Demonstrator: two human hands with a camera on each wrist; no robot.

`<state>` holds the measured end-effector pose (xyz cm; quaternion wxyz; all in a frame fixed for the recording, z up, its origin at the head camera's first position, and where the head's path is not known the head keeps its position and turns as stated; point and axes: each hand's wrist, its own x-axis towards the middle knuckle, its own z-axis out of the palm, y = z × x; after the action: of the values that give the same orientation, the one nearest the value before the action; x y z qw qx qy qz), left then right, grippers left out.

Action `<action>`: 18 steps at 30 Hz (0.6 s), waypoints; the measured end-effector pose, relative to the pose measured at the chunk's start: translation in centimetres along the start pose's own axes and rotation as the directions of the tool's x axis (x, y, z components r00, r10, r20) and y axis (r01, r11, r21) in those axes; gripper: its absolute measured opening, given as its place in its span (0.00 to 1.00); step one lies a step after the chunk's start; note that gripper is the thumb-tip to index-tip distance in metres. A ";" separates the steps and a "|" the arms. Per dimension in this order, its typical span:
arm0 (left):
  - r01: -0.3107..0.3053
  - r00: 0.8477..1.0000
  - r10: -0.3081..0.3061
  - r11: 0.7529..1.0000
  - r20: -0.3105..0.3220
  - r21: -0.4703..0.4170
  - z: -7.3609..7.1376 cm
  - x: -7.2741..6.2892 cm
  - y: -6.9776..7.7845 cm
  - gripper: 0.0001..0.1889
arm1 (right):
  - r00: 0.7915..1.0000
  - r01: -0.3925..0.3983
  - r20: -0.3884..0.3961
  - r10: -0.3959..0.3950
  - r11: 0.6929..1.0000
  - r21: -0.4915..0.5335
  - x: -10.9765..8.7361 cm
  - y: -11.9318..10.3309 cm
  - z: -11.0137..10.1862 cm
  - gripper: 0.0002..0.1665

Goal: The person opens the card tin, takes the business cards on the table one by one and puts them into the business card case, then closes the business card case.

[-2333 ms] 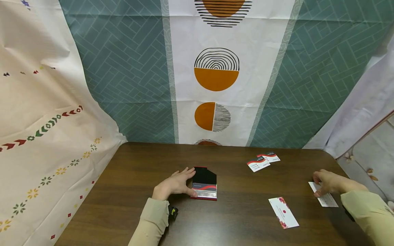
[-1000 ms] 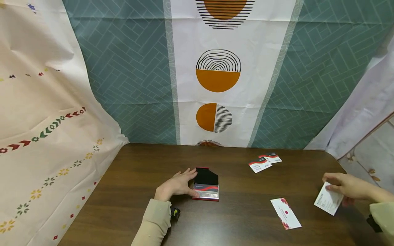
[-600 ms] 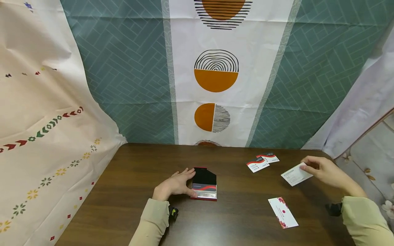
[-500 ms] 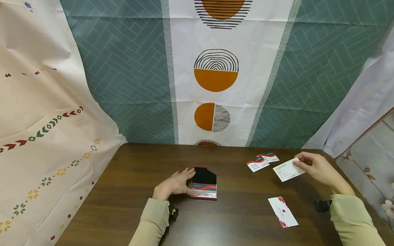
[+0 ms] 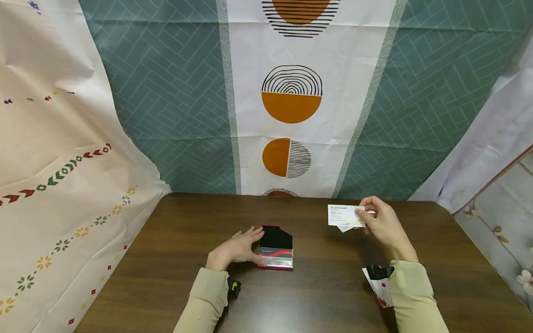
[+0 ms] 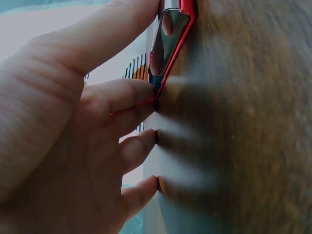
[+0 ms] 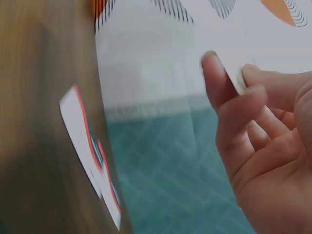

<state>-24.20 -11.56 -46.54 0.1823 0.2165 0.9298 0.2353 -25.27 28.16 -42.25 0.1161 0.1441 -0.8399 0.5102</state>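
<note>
My right hand (image 5: pixel 385 226) pinches a white business card (image 5: pixel 342 215) between thumb and fingers, above the far right of the table. Beneath it lie red-and-black-striped business cards (image 7: pixel 78 131), mostly covered in the head view; the right wrist view shows two, overlapping. A business card case (image 5: pixel 275 237), red-edged with a black lining, lies with its lid up at mid-table. A striped card (image 5: pixel 275 253) sits in its metal pocket. My left hand (image 5: pixel 233 249) rests at the case's left side, fingers spread, thumb at its near corner and index finger at the lid.
Another white card with pink flowers (image 5: pixel 381 291) lies nearer me, partly hidden by my right wrist strap (image 5: pixel 379 272). The brown wooden table (image 5: pixel 316 296) meets patterned cloth (image 5: pixel 291 138) at its back edge. More cloth hangs at both sides.
My right hand took hold of the white card at the far right, lifted it and carried it left over the striped cards. My left hand stays at the case.
</note>
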 end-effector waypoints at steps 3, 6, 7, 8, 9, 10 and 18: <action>0.003 1.000 -0.003 1.000 0.000 -0.002 0.0 0.0 0.0 0.50 | 0.998 -0.051 0.027 0.049 0.995 0.089 0.2 -0.3 1.9 0.10; 0.006 1.000 -0.006 1.000 -0.004 -0.013 0.0 0.1 -0.2 0.50 | 0.996 -0.089 0.045 0.083 0.984 0.155 0.4 -0.6 3.9 0.12; 0.006 1.000 -0.006 1.000 -0.004 -0.018 0.0 0.0 -0.2 0.50 | 0.994 -0.102 0.048 0.095 0.981 0.165 0.4 -0.7 4.5 0.13; 0.006 1.000 -0.006 1.000 -0.005 -0.021 0.0 0.0 -0.2 0.50 | 0.994 -0.107 0.045 0.101 0.979 0.171 0.4 -0.8 5.2 0.14; 0.004 1.000 -0.004 1.000 -0.007 -0.021 0.0 0.0 -0.2 0.50 | 0.994 -0.111 0.044 0.105 0.978 0.176 0.4 -0.9 5.8 0.15; 0.002 1.000 -0.003 1.000 -0.008 -0.024 0.0 0.0 -0.1 0.50 | 0.993 -0.113 0.045 0.107 0.978 0.177 0.3 -1.0 6.4 0.15; 0.007 1.000 -0.007 1.000 -0.016 -0.015 0.1 0.1 -0.1 0.50 | 0.995 -0.093 0.042 0.093 0.996 0.015 0.1 -1.9 9.7 0.07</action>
<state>-24.26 -11.58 -46.76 0.1772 0.2100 0.9302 0.2433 -25.15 18.71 -45.06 0.0737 0.1163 -0.8435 0.5192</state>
